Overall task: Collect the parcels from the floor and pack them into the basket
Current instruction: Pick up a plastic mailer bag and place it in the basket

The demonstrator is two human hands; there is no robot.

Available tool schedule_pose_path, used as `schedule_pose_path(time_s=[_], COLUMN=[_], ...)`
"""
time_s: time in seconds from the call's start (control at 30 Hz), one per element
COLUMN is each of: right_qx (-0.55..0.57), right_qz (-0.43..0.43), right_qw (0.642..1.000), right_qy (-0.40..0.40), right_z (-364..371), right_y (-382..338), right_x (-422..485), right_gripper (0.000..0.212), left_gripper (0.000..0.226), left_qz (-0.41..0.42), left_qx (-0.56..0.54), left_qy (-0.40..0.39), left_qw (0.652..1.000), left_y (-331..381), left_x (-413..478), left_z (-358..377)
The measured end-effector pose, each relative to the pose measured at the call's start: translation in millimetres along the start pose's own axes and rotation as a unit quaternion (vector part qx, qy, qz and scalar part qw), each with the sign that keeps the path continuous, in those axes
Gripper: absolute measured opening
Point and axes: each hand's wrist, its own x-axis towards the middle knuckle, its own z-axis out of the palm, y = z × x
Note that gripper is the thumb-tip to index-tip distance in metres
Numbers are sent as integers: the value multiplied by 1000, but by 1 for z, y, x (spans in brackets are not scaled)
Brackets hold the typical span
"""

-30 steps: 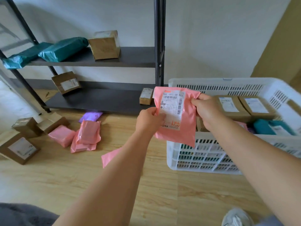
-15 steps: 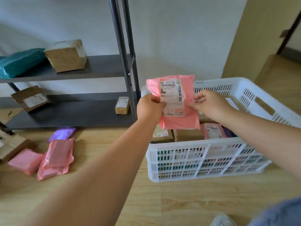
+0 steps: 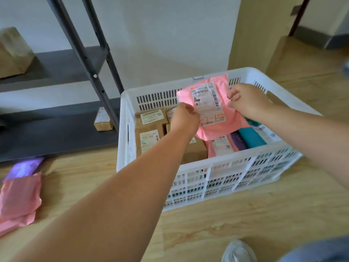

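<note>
1. The left hand (image 3: 184, 118) pinches the left edge of a pink poly mailer (image 3: 224, 127), with the thumb on the label side. The right hand (image 3: 245, 103) pinches its upper right edge, so both hands are gripping the one parcel.
2. The mailer hangs nearly upright with its label facing the camera. It is over the inside of the white slotted basket (image 3: 124, 129), and its lower edge is just above the contents. It looks not yet set down.
3. Below it, cardboard boxes (image 3: 149, 129) fill the basket's left half. Soft bags stand on edge at the right, among them a purple mailer (image 3: 238, 140) and a teal mailer (image 3: 252, 138).
4. The step in hand is probably the placing.
   - The bag is limp and would likely fold if one edge were dropped early.
   - It is better to keep both edges taut and lower it onto the soft bags or slot it beside them.
   - The hands should let go only once the bag bears on something.
5. Farther out, pink mailers (image 3: 18, 195) and a purple bag (image 3: 24, 167) lie on the wooden floor (image 3: 207, 233) beside the dark shelf rack (image 3: 56, 133). Collecting is therefore unfinished.
</note>
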Motion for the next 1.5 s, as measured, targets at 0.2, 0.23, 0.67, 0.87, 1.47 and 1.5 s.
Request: schedule_pose_path(time_s=[0.2,0.23,0.67,0.87,1.47,1.5], right_qx=[-110,-119,-248,-380,-441,-438], right_qz=[74,85,25,-57,-82,-86], right_qw=[985,981,900,865,779,780], right_qy=[-108,-131,-357,-324,-438,-439], right_z=[4,5,47,70,102,102], right_y=[38,43,79,95,101,101], right_x=[12,11,6,15,39,40], right_gripper=[24,25,89,64,125,126], left_gripper=[38,39,43,47,29,29], left_qz=[52,54,231,259,176,183], left_qx=[151,175,531,649,728,726], left_qy=[-131,-148,-174,-264,-376,-374], left_qw=[978,972,797,665,545,548], left_y=[-25,-29,-57,-67,-67,-68], left_x=[5,7,44,53,69,69], left_z=[50,55,84,93,128,127])
